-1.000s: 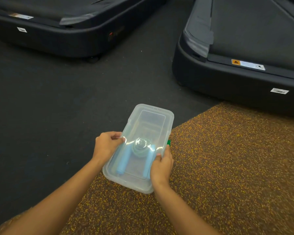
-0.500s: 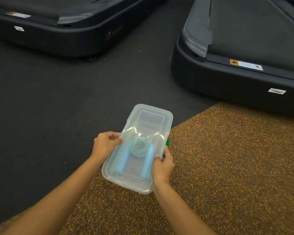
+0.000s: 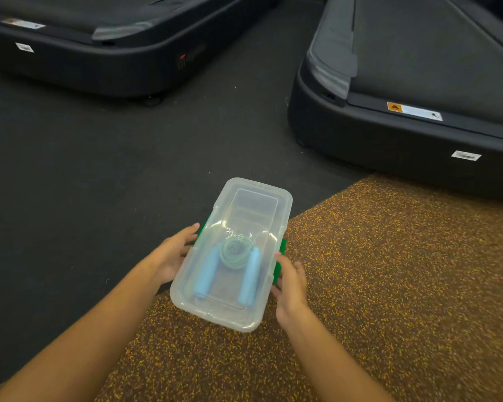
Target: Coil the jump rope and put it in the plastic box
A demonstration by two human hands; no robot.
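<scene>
- Lying coiled, jump rope (image 3: 235, 253) is enclosed in lidded plastic box (image 3: 254, 198).
- Box sides are pressed by left hand (image 3: 173, 256) and right hand (image 3: 292, 282), fingers straight, at green latches (image 3: 282, 250).

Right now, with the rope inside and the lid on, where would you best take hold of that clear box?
Probably the two long sides of the plastic box, by the green latches, one grip from the left, one from the right. It is long and narrow, and the jump rope lies in its near half, so the weight likely sits there.
</scene>
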